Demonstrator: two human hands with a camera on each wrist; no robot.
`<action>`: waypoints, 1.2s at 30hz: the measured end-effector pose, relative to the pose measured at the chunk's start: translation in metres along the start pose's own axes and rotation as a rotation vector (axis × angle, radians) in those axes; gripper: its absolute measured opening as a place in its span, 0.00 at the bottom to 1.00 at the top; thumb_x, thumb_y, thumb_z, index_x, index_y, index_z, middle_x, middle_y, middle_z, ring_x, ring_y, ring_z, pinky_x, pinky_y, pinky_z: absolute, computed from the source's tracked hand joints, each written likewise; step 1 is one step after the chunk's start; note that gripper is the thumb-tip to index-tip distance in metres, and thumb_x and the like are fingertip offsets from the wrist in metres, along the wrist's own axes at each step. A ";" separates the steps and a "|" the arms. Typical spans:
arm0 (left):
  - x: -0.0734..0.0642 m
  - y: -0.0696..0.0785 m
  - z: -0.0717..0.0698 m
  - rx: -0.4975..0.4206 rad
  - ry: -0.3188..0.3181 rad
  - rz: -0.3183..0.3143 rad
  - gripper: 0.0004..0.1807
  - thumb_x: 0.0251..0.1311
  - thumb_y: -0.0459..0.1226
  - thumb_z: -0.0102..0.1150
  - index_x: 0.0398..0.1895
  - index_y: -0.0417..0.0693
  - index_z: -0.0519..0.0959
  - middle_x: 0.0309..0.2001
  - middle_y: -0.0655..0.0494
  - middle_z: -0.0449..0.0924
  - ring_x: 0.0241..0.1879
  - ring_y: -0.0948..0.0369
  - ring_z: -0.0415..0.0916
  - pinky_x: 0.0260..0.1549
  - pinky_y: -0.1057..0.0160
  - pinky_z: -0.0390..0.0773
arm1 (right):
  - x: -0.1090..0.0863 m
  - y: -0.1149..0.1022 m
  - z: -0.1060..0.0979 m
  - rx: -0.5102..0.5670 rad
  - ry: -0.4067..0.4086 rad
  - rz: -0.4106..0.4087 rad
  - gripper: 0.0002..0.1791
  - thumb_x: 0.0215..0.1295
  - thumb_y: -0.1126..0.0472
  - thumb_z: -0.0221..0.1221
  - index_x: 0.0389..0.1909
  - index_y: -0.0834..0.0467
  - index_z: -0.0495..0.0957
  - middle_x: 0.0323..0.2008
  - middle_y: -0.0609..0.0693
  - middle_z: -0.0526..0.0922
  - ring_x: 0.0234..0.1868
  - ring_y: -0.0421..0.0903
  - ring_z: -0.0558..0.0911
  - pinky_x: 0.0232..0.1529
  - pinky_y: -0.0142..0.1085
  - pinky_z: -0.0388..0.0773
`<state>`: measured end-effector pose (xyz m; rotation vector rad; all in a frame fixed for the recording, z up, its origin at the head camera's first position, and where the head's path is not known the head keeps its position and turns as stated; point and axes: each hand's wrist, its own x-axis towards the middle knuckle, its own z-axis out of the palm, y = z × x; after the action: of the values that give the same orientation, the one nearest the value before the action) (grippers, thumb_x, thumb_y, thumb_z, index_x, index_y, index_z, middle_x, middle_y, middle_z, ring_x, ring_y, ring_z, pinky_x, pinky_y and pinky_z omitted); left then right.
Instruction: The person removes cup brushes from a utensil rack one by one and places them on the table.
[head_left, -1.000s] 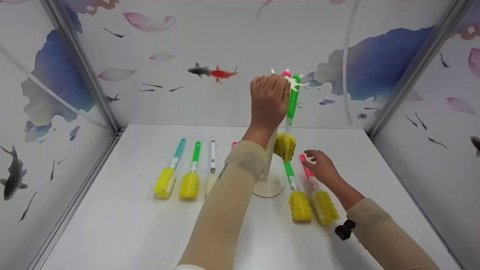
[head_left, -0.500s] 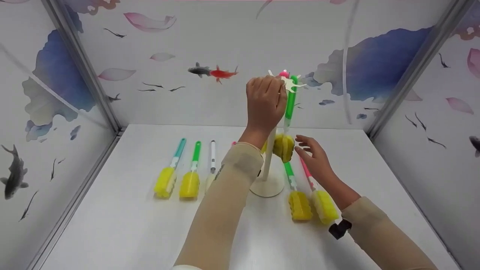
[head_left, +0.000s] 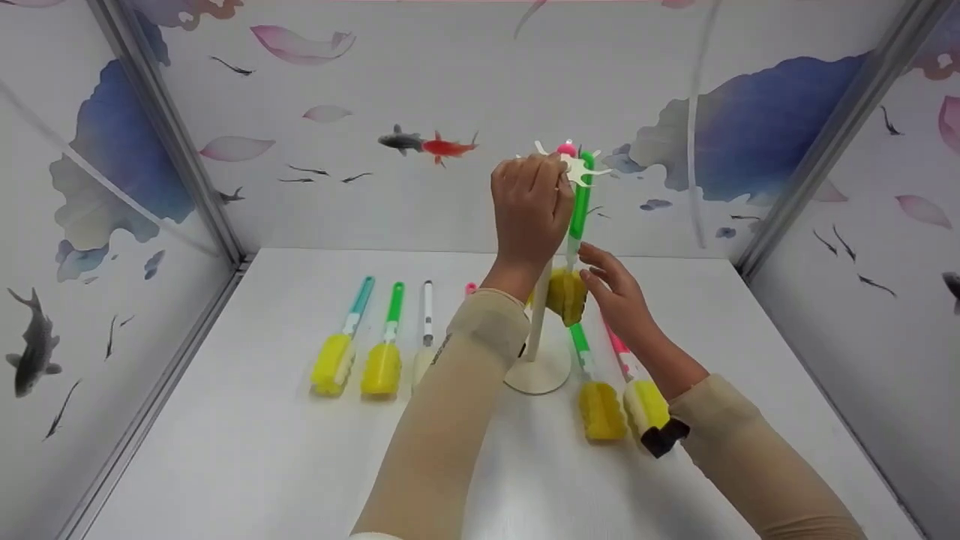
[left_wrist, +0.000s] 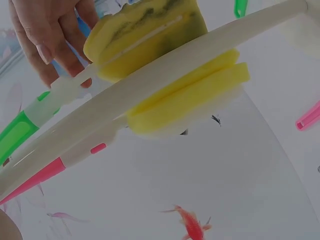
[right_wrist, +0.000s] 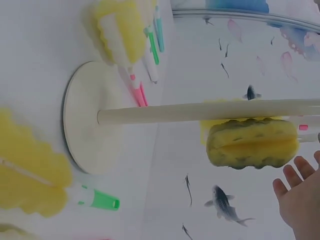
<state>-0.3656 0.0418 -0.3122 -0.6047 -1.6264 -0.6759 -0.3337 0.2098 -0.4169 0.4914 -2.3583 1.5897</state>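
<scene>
My left hand [head_left: 532, 199] grips the top of a white rack [head_left: 579, 171] with small hook arms, on a tall pole [right_wrist: 200, 111] with a round base [head_left: 541, 377]. From a hook hangs a green-handled sponge brush [head_left: 580, 202], its yellow sponge [right_wrist: 252, 143] hanging down with dark stains. Beside its neck is my right hand [head_left: 619, 296], fingers relaxed and extended, fingertips right at the brush in the head view. Behind the pole hangs a pink-handled sponge brush [left_wrist: 45, 175], mostly hidden by my left arm in the head view.
Left on the white table [head_left: 247, 465] lie a teal-handled brush [head_left: 334, 364], a green-handled brush [head_left: 381, 367] and a white-handled brush [head_left: 427, 311]. To the right are another green-handled brush [head_left: 601, 410] and a pink-handled brush [head_left: 641, 401]. Patterned walls enclose the table.
My right hand has moved up and left from the pink brush on the table to the hanging green brush. My left hand and the rack top have shifted slightly left.
</scene>
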 end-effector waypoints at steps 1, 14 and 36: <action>0.000 0.000 0.000 0.003 0.005 0.000 0.06 0.64 0.36 0.53 0.40 0.44 0.76 0.40 0.52 0.79 0.43 0.57 0.72 0.58 0.59 0.65 | 0.002 -0.001 0.000 0.020 -0.005 0.002 0.26 0.75 0.52 0.50 0.70 0.55 0.63 0.67 0.50 0.68 0.67 0.49 0.67 0.68 0.45 0.59; -0.004 0.000 0.000 0.010 -0.002 -0.014 0.05 0.63 0.35 0.54 0.39 0.44 0.75 0.39 0.52 0.78 0.43 0.56 0.72 0.57 0.58 0.66 | 0.019 -0.013 0.005 0.181 -0.034 0.030 0.30 0.73 0.50 0.53 0.71 0.56 0.61 0.66 0.50 0.69 0.64 0.48 0.72 0.65 0.42 0.65; 0.000 0.000 0.004 0.035 -0.011 0.000 0.06 0.63 0.36 0.53 0.40 0.44 0.75 0.40 0.52 0.78 0.43 0.57 0.73 0.55 0.59 0.67 | 0.018 -0.011 -0.002 0.233 -0.062 -0.028 0.22 0.75 0.55 0.49 0.64 0.61 0.68 0.56 0.56 0.76 0.53 0.52 0.76 0.56 0.37 0.72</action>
<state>-0.3680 0.0446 -0.3124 -0.5840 -1.6450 -0.6432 -0.3459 0.2052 -0.4003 0.6259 -2.2093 1.8722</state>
